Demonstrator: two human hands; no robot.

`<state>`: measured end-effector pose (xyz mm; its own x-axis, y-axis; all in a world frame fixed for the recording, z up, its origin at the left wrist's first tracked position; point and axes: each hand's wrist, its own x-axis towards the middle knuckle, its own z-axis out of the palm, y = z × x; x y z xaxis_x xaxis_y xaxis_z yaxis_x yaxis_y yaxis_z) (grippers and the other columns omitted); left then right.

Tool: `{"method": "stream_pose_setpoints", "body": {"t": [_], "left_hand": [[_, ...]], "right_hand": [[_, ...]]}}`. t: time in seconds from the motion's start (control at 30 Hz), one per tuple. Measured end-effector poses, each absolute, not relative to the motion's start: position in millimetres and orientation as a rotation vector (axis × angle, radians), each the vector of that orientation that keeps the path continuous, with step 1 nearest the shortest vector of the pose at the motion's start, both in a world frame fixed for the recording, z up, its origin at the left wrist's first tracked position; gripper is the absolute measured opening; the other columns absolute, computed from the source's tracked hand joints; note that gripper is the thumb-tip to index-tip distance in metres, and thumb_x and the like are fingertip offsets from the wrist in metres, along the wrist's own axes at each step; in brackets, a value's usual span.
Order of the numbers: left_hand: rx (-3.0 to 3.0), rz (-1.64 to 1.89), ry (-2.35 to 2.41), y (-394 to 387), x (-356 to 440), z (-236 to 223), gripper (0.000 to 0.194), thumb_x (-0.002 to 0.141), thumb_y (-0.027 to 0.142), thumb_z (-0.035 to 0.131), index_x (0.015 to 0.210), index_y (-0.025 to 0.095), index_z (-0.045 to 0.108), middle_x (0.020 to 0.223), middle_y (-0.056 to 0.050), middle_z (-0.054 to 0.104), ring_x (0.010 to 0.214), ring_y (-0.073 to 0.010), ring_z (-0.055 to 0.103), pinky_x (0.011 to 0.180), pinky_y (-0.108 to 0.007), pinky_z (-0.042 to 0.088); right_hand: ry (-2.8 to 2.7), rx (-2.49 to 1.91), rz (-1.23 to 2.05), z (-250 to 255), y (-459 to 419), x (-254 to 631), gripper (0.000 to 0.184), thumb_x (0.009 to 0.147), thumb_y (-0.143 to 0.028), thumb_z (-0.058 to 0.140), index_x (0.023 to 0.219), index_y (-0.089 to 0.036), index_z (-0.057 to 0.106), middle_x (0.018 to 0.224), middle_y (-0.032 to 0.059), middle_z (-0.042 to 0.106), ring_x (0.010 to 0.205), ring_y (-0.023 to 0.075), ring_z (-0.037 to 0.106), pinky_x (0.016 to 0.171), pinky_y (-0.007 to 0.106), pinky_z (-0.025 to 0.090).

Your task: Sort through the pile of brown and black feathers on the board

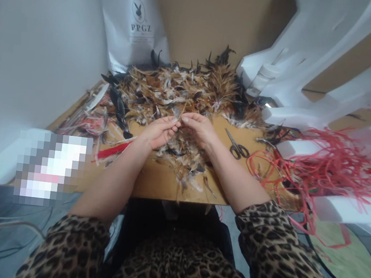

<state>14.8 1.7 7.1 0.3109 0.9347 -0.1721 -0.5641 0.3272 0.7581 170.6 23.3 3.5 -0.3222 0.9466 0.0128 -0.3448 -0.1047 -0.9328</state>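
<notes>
My left hand (163,131) and my right hand (197,129) meet fingertip to fingertip over the middle of the table. Both are pinched closed on a small feather (177,111), whose pale fluff shows at the left fingertips; its far end blends into those behind. Beyond my hands spreads a wide pile of brown, white and black feathers (165,85). A smaller heap of loose feathers (184,161) lies below my wrists, nearer the table's front edge. To the right of my right hand rest scissors (237,146) with black handles, blades pointing away.
Red strips (332,169) tangle over white foam pieces at the right. A white bottle (262,80) leans behind. Left are a red bundle (113,149), a white power bank (12,155) with a cable, and a blurred-out bright object. A silver bag (135,21) stands at the back.
</notes>
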Motion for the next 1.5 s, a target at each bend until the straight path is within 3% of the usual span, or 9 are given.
{"method": "stream_pose_setpoints", "body": {"t": [0.3, 0.5, 0.73, 1.13, 1.5], "left_hand": [[0.780, 1.057, 0.741, 1.6, 16.4, 3.5, 0.003, 0.074, 0.006, 0.062, 0.076, 0.008, 0.060, 0.066, -0.003, 0.065, 0.051, -0.0026, 0.057, 0.047, -0.009, 0.044], [0.888, 1.216, 0.916, -0.8, 23.4, 4.0, 0.012, 0.070, 0.012, 0.068, 0.077, 0.008, 0.059, 0.063, -0.005, 0.066, 0.055, -0.0077, 0.062, 0.049, -0.012, 0.047], [0.895, 1.226, 0.924, -3.1, 27.9, 5.9, 0.012, 0.069, 0.011, 0.068, 0.076, 0.009, 0.058, 0.062, -0.004, 0.066, 0.054, -0.0075, 0.063, 0.049, -0.012, 0.048], [0.957, 1.249, 0.929, -0.8, 24.9, 1.7, 0.017, 0.066, 0.013, 0.071, 0.077, 0.010, 0.059, 0.064, -0.005, 0.068, 0.053, -0.0078, 0.062, 0.050, -0.014, 0.048], [0.931, 1.092, 0.952, 3.7, 20.3, -7.2, 0.014, 0.067, 0.012, 0.070, 0.079, 0.006, 0.067, 0.069, -0.008, 0.069, 0.055, -0.0076, 0.063, 0.052, -0.013, 0.049]], "right_hand": [[-1.261, -0.804, 1.526, 1.5, 21.9, 169.1, 0.025, 0.058, -0.033, 0.076, 0.070, -0.015, 0.063, 0.061, -0.0023, 0.063, 0.056, 0.0069, 0.054, 0.060, 0.021, 0.044], [-1.292, -0.888, 1.414, 3.2, 22.0, 168.1, 0.021, 0.061, -0.031, 0.073, 0.065, -0.014, 0.061, 0.059, -0.0025, 0.061, 0.055, 0.0063, 0.052, 0.058, 0.020, 0.041], [-1.225, -0.936, 1.360, 4.1, 18.1, 163.0, 0.019, 0.060, -0.029, 0.071, 0.064, -0.015, 0.059, 0.057, -0.0040, 0.059, 0.052, 0.0051, 0.049, 0.058, 0.020, 0.041], [-1.200, -0.901, 1.507, 3.8, 21.1, 168.1, 0.031, 0.055, -0.038, 0.077, 0.067, -0.015, 0.060, 0.059, -0.0031, 0.060, 0.054, 0.0063, 0.050, 0.056, 0.021, 0.039], [-1.402, -0.952, 1.242, -0.6, 22.8, 170.0, 0.022, 0.060, -0.034, 0.073, 0.064, -0.015, 0.063, 0.061, -0.0028, 0.061, 0.058, 0.0075, 0.051, 0.063, 0.023, 0.041]]}}
